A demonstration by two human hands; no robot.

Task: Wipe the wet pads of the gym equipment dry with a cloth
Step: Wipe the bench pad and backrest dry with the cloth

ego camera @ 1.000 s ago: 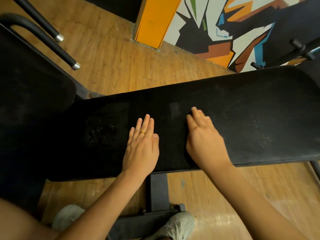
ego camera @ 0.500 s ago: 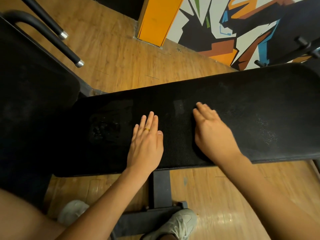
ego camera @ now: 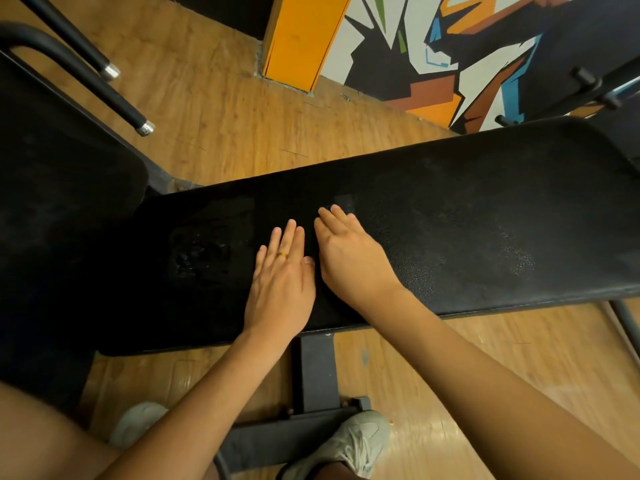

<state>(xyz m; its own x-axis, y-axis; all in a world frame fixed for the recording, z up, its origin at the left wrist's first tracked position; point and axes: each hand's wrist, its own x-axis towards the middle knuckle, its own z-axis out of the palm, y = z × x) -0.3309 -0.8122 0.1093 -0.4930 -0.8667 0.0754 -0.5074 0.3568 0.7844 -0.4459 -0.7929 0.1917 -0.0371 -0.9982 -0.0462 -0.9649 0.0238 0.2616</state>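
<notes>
Fingers of the left hand and the right hand lie straight, flat, side by side on the black bench pad, a wet patch just beside the left.

I see a thin gold ring on a finger of the left grip; the left arm and right arm are bare; the left shoe and right shoe are pale grey.

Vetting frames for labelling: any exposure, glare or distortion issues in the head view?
Head view: dim warm light; the black bench pad is underexposed, its left end nearly featureless. Head view: the wet patch shows only as faint glints, and there is glare on the wooden floor lower right. Head view: wide-angle bends the pad's edges; left hand and right hand are sharp.
</notes>
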